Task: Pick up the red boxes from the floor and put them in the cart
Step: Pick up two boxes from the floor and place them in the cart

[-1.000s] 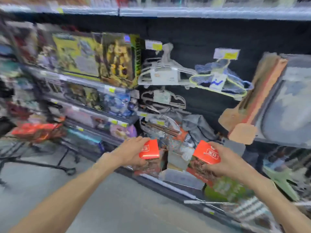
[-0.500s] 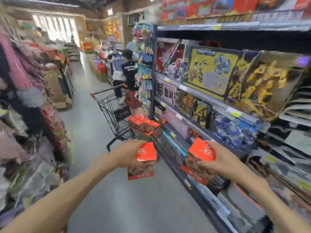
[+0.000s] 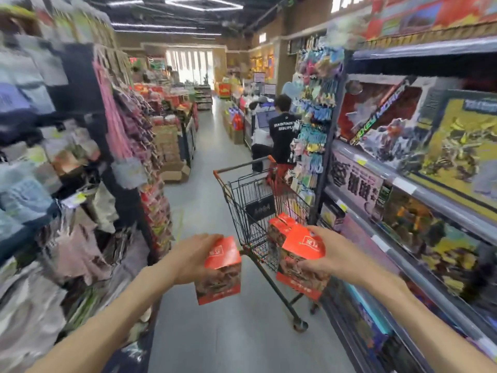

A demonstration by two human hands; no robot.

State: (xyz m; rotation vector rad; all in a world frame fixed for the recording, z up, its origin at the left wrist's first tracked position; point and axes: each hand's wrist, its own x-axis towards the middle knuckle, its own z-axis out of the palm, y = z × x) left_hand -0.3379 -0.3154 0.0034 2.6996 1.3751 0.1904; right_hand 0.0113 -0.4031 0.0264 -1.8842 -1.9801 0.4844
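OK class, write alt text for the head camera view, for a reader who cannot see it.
A person in a shop aisle holds a red box in each hand: the left hand grips the left red box and the right hand grips the right red box. Just ahead stands a wire shopping cart already holding red boxes, beside toy shelves.

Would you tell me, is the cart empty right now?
No, red boxes already sit inside the cart, beyond the two boxes held in the hands.
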